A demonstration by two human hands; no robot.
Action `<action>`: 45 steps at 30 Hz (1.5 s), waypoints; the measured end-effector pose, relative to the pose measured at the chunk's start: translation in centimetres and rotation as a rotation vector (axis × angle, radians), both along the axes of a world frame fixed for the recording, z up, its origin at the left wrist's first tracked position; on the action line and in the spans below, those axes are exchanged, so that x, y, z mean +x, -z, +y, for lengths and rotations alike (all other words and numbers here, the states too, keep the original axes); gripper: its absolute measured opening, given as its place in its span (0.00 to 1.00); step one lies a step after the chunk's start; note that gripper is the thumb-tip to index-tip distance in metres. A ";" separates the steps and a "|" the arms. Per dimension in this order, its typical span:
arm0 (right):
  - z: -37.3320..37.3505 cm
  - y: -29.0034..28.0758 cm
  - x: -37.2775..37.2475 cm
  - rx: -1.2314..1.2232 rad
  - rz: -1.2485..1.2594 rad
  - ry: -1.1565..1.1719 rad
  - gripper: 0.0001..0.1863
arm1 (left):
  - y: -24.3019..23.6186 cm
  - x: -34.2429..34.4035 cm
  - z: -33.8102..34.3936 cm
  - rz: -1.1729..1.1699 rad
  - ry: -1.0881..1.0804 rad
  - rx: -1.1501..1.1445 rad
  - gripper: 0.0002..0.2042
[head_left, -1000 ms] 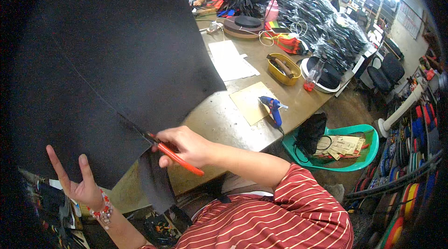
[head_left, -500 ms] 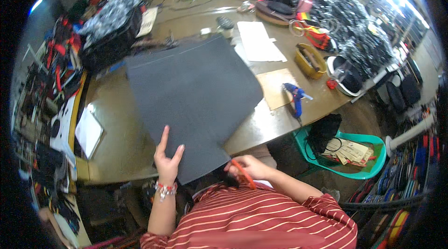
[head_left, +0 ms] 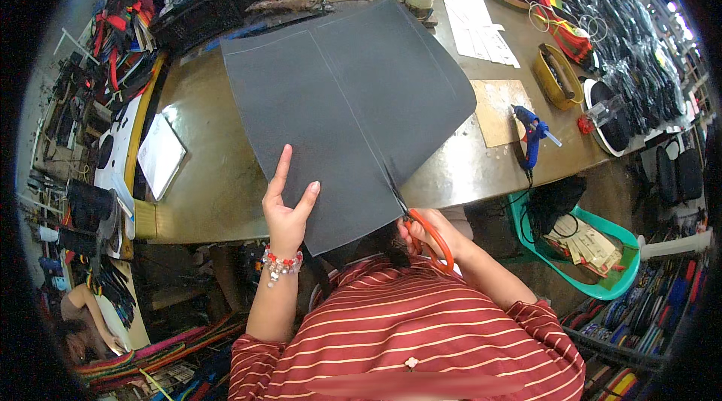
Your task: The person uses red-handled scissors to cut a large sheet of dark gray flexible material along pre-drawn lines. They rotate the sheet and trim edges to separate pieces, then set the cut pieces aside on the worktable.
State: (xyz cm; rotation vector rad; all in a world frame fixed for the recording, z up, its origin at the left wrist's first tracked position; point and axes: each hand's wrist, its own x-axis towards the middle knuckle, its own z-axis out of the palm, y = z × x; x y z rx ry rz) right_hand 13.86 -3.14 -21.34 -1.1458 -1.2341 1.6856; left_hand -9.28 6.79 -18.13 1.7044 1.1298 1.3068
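A large dark grey sheet (head_left: pixel 338 100) with pale drawn lines lies across the table, its near edge overhanging. My left hand (head_left: pixel 289 217) is at its lower left edge, index finger and thumb stretched apart on the surface, other fingers partly hidden. My right hand (head_left: pixel 436 236) grips orange-handled scissors (head_left: pixel 425 232) at the near right edge, their blades lying along a drawn line into the sheet. Behind my right hand, what hangs below is hard to make out.
Metal-topped table (head_left: pixel 188 213); blue glue gun (head_left: pixel 530 138) on tan board (head_left: pixel 496 100); papers (head_left: pixel 470 25); yellow container (head_left: pixel 556 74); black crate (head_left: pixel 199 14); wrapped black goods (head_left: pixel 632 63); green tub (head_left: pixel 617 281); another person's arm (head_left: pixel 98 314) at lower left.
The view has swung left and back, showing more of the table. The sheet sits flatter. My hands and scissors appear farther right in the picture, the scissors still in the sheet.
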 end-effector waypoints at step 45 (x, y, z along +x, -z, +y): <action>-0.3 -1.7 -0.5 -0.101 0.090 0.177 0.25 | -0.4 0.6 -1.5 0.005 0.060 -0.003 0.31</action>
